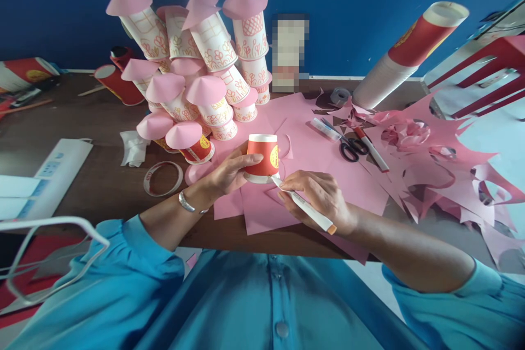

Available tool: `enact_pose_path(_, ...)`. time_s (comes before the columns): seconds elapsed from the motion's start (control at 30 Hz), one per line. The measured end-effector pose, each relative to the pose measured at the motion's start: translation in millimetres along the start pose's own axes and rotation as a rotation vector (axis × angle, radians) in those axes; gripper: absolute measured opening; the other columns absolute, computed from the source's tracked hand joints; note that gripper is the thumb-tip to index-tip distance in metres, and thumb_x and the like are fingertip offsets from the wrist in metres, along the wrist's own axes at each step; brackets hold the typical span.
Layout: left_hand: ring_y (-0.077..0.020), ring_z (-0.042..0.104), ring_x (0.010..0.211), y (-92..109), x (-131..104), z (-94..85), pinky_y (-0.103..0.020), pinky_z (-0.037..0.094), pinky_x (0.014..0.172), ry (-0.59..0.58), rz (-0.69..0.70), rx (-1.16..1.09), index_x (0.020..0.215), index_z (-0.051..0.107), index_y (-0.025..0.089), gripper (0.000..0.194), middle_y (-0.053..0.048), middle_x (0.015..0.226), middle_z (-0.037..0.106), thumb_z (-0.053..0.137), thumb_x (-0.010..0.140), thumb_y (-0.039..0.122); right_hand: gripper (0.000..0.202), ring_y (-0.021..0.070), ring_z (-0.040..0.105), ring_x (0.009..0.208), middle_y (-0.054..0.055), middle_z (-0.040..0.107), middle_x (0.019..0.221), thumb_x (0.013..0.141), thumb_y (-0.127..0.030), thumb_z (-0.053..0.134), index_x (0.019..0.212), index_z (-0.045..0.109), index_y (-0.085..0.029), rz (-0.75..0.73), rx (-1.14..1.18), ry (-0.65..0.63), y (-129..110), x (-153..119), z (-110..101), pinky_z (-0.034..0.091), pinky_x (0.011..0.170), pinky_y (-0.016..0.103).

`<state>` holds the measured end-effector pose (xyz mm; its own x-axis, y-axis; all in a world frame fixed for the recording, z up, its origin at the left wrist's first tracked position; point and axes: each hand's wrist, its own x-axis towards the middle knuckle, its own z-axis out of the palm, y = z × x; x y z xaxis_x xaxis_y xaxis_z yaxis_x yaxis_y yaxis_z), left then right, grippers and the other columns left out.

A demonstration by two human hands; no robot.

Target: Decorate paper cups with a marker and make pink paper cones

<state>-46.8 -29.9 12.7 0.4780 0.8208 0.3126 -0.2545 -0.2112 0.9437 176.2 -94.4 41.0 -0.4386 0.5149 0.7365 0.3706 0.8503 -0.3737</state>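
A red paper cup [262,154] with a yellow emblem is held upside down in my left hand [234,168], its rim at the bottom and the thumb across its side. My right hand [315,197] grips a white marker [305,206] with an orange end. The marker's tip meets the cup near its white rim, at the lower right. Beneath both hands lie sheets of pink paper [262,213]. To the left of the cup stands a small red cup with a pink cone top [197,149].
Several decorated white cups with pink cones [209,106] stand stacked at the back left. Black-handled scissors [353,149], a second marker [374,154] and pink paper scraps [455,175] lie right. A tall cup stack [394,74] leans behind them. A tape roll [163,179] lies left.
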Motion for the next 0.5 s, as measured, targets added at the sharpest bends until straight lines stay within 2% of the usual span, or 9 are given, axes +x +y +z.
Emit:
enact_pose_path(0.13, -0.0157, 0.074, 0.085, 0, -1, 0.6, -0.027, 0.066, 0.074, -0.002, 0.018, 0.009, 0.103, 0.069, 0.024, 0.007, -0.001, 0.096, 0.075, 0.069, 0.100, 0.030, 0.018, 0.0164, 0.076, 0.066, 0.002, 0.076, 0.079, 0.096, -0.007, 0.066, 0.104, 0.057, -0.021, -0.001, -0.006, 0.014, 1, 0, 0, 0.060, 0.058, 0.025)
enact_pose_path(0.27, -0.0179, 0.076, 0.092, -6, -1, -7.3, -0.027, 0.067, 0.074, -0.004, 0.042, 0.059, 0.108, 0.071, 0.025, 0.010, 0.000, 0.096, 0.076, 0.071, 0.099, 0.028, 0.017, 0.0159, 0.076, 0.066, 0.002, 0.075, 0.077, 0.096, -0.008, 0.066, 0.103, 0.058, -0.021, 0.007, -0.015, 0.024, 1, 1, -1, 0.059, 0.057, 0.024)
enact_pose_path(0.33, -0.0176, 0.076, 0.094, -11, -2, -12.6, -0.026, 0.067, 0.073, -0.005, 0.128, 0.123, 0.112, 0.072, 0.026, 0.014, -0.001, 0.100, 0.077, 0.073, 0.097, 0.026, 0.016, 0.0158, 0.076, 0.065, 0.002, 0.075, 0.076, 0.096, -0.008, 0.065, 0.102, 0.058, -0.020, 0.008, -0.015, 0.025, 0, 2, -1, 0.059, 0.057, 0.024)
enact_pose_path(0.43, -0.0169, 0.077, 0.100, -19, -7, -18.7, -0.024, 0.067, 0.077, -0.040, 0.336, 0.250, 0.117, 0.072, 0.028, 0.026, -0.003, 0.115, 0.078, 0.080, 0.092, 0.022, 0.016, 0.0146, 0.075, 0.063, 0.000, 0.074, 0.075, 0.097, -0.008, 0.064, 0.102, 0.057, -0.021, 0.021, -0.017, 0.023, 0, 2, -1, 0.058, 0.056, 0.023)
enact_pose_path(0.5, -0.0174, 0.076, 0.106, -22, -11, -20.4, -0.024, 0.067, 0.081, -0.054, 0.407, 0.296, 0.121, 0.072, 0.029, 0.032, -0.004, 0.124, 0.077, 0.079, 0.091, 0.020, 0.016, 0.0141, 0.074, 0.063, -0.001, 0.074, 0.075, 0.097, -0.008, 0.063, 0.102, 0.057, -0.022, 0.025, -0.018, 0.025, 0, 2, -1, 0.058, 0.056, 0.023)
